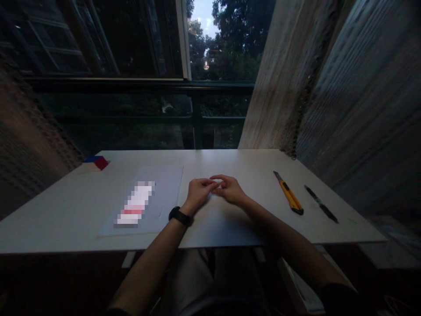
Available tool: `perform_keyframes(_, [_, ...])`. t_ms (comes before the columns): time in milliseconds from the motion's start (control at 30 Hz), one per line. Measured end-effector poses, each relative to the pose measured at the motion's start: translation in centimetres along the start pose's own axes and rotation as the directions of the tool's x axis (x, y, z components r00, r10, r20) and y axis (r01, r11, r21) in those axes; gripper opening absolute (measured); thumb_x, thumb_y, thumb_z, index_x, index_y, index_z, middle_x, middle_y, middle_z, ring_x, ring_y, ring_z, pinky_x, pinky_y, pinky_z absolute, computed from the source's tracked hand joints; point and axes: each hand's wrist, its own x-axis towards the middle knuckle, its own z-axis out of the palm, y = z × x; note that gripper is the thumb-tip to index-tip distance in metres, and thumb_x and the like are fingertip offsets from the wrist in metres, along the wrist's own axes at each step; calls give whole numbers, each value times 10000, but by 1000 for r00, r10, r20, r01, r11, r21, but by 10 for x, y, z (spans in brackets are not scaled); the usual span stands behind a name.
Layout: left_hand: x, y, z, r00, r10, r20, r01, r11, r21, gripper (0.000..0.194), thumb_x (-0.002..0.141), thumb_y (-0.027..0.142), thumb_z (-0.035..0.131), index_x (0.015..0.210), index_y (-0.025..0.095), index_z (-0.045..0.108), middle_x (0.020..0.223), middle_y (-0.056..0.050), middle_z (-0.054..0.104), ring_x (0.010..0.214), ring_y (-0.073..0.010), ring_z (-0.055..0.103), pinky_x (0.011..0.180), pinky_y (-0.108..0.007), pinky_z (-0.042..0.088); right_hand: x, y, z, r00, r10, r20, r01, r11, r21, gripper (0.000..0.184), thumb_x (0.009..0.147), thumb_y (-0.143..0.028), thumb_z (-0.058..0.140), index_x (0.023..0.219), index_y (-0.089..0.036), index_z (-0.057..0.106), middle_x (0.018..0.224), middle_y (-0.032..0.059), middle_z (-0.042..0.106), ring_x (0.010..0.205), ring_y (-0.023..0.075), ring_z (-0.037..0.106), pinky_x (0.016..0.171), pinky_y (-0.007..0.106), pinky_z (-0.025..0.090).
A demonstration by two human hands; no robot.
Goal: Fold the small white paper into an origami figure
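Over the middle of the white table [226, 228], my left hand [198, 192] and my right hand [232, 189] meet at the fingertips. Both are closed, with thumb and fingers pinched toward each other. A small pale bit shows between the fingertips, too small and dim to name. My left wrist wears a black watch [180, 216]. Left of my left hand lies a sheet of white paper [167, 188], with a blurred-out white and red strip [136, 204] on it. To the right of my right hand is a yellow utility knife [288, 193], its blade pointing away from me.
A black pen [320, 203] lies right of the knife. At the far left corner sits a blue, red and pale cube [96, 163]. Beyond the table's back edge are a window with a dark railing [148, 87] and a light curtain [272, 79] on the right.
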Motion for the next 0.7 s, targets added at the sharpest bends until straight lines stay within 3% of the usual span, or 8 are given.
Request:
perform_keyframes(167, [-4, 7, -1, 997, 79, -12, -77, 993, 88, 165, 665, 352, 671, 730, 212, 729, 707, -41, 707, 686, -185, 638, 684, -281, 456, 1, 0, 0, 999, 27, 18, -29, 995, 91, 574, 570, -234, 701, 1119, -134, 567, 479, -68, 535, 438, 78, 454, 461, 202, 353])
perform_keyframes(400, [-7, 1, 0, 973, 230, 7, -221, 925, 308, 121, 722, 298, 634, 756, 234, 731, 759, -62, 708, 738, -204, 628, 739, -309, 423, 2, 5, 2, 999, 34, 16, -34, 999, -16, 565, 543, -173, 695, 1095, -160, 576, 590, -37, 627, 554, 110, 549, 574, 232, 424])
perform_keyframes(533, [-9, 0, 1, 948, 314, 49, -311, 882, 355, 121, 729, 288, 633, 783, 238, 729, 796, -77, 707, 777, -216, 620, 786, -327, 404, 1, 3, 0, 1000, 30, 6, -30, 999, -20, 536, 552, -148, 670, 1082, -146, 585, 559, -48, 594, 514, 94, 509, 529, 213, 393])
perform_keyframes(700, [-10, 5, 0, 948, 316, 25, -307, 896, 322, 152, 755, 322, 610, 818, 241, 722, 834, -67, 707, 791, -211, 628, 797, -322, 418, 2, 1, -2, 999, -39, -11, 39, 999, -13, 533, 576, -202, 689, 1095, -144, 583, 497, -73, 506, 465, 75, 421, 478, 205, 328])
